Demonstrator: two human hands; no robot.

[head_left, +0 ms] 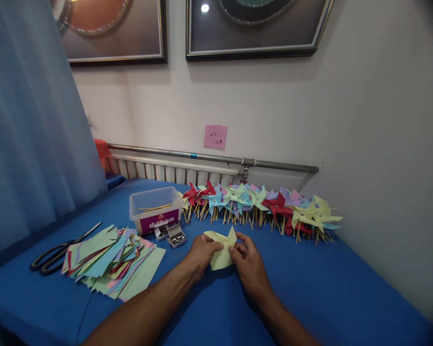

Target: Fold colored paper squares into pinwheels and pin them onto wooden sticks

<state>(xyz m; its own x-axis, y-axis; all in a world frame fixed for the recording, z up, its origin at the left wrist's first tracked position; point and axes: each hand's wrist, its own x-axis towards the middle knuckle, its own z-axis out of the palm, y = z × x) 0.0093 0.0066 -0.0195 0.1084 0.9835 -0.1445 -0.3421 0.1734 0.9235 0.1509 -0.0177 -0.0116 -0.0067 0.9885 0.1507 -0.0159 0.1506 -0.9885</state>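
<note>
Centrally, yellow paper between fingers

Two framed pictures hang on a pale wall; blue curtain at left

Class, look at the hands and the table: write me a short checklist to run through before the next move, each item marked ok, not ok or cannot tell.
1. Paper held by both left hand and right hand: ok.
2. All paper corners folded in: not ok; one point stands up between the hands.
3. Hole through the paper's centre: cannot tell; no clear view of it.
4. Box in front of the tub open, shiny pieces showing: ok.
5. Scissors set down, away from both hands: ok.
6. Sheets stacked neatly: not ok; they lie fanned in a loose pile.
</note>
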